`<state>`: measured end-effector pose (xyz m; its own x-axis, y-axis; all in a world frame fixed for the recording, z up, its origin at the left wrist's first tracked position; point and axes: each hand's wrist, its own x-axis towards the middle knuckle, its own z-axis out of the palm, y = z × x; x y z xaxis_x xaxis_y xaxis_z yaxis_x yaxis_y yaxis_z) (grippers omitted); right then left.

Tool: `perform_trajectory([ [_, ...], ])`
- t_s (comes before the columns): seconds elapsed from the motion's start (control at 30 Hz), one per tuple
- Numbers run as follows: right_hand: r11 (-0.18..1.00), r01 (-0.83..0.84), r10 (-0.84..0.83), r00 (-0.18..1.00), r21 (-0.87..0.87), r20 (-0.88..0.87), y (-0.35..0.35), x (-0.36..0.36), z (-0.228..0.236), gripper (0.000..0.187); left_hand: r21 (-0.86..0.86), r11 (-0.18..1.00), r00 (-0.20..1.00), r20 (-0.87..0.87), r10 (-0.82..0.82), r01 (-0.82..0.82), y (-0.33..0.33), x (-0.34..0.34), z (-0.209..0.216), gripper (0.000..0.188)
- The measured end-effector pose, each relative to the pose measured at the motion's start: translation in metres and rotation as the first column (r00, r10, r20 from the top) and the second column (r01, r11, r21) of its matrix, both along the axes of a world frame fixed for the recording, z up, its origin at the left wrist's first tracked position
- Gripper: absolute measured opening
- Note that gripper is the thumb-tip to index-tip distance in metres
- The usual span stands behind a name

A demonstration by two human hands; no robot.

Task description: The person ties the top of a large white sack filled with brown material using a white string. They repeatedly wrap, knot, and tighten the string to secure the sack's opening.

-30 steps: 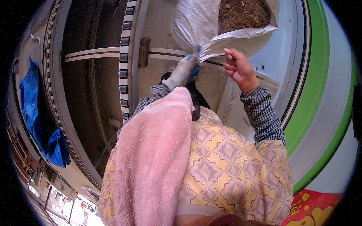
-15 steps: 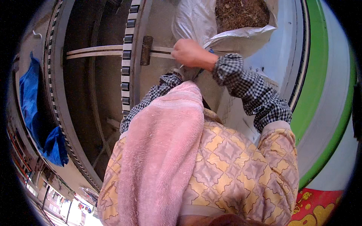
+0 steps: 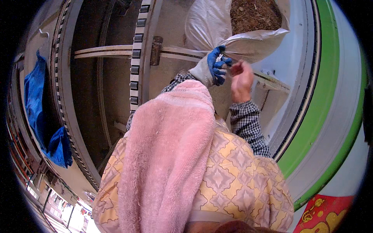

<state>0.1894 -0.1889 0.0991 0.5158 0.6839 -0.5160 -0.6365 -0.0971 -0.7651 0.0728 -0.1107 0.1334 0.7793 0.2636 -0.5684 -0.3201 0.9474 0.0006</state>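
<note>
A white woven sack (image 3: 205, 24) lies at the far side, its near edge drawn together into pleats. Through its gap shows brown, dry, fibrous plant-like material (image 3: 254, 14). My left hand (image 3: 213, 69) wears a white glove with blue-coated fingers, which curl round the gathered edge of the sack. What else may be inside that grip is hidden. Just right of it is my right hand (image 3: 241, 77), bare and raised, its fingers smeared by motion. Whether a fine strand runs between the hands I cannot make out.
A rail with black rollers (image 3: 135, 70) runs along the left, joined by a crossbar (image 3: 103, 51). Curved green panelling (image 3: 314, 128) borders the right side. A blue cloth (image 3: 35, 101) hangs at far left. From my neck hangs a pink towel (image 3: 163, 155).
My right hand has come from above the left wrist to the right of the gloved hand. The left glove, mostly hidden before, now shows at the sack's gathered edge.
</note>
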Motion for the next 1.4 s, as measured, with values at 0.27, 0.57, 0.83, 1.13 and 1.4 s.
perform_trajectory([
  [0.27,0.746,-0.665,0.478,0.483,-0.049,0.734,-0.053,-0.043,-0.150,0.016,0.090,0.990,0.856,-0.515,-0.049,0.111,0.002,0.012,0.070,0.042],
  [0.57,0.843,-0.525,0.405,0.766,0.121,0.500,-0.035,-0.071,-0.127,0.014,-0.168,0.975,0.960,0.263,-0.096,0.144,0.008,0.002,0.007,0.041],
  [0.83,0.770,-0.406,0.631,0.363,-0.493,0.686,-0.031,0.024,-0.020,0.019,-0.193,0.977,0.912,0.411,0.001,0.086,0.005,-0.006,-0.023,0.039],
  [1.13,0.883,-0.249,0.351,0.913,0.397,-0.207,0.006,0.052,0.022,0.018,-0.155,0.988,0.904,0.422,0.062,0.005,0.000,-0.015,-0.028,0.032],
  [1.4,0.931,0.022,0.232,0.736,0.365,-0.636,0.057,0.039,0.027,0.031,-0.118,0.992,0.902,0.424,0.080,-0.032,-0.001,-0.025,-0.025,0.027],
])
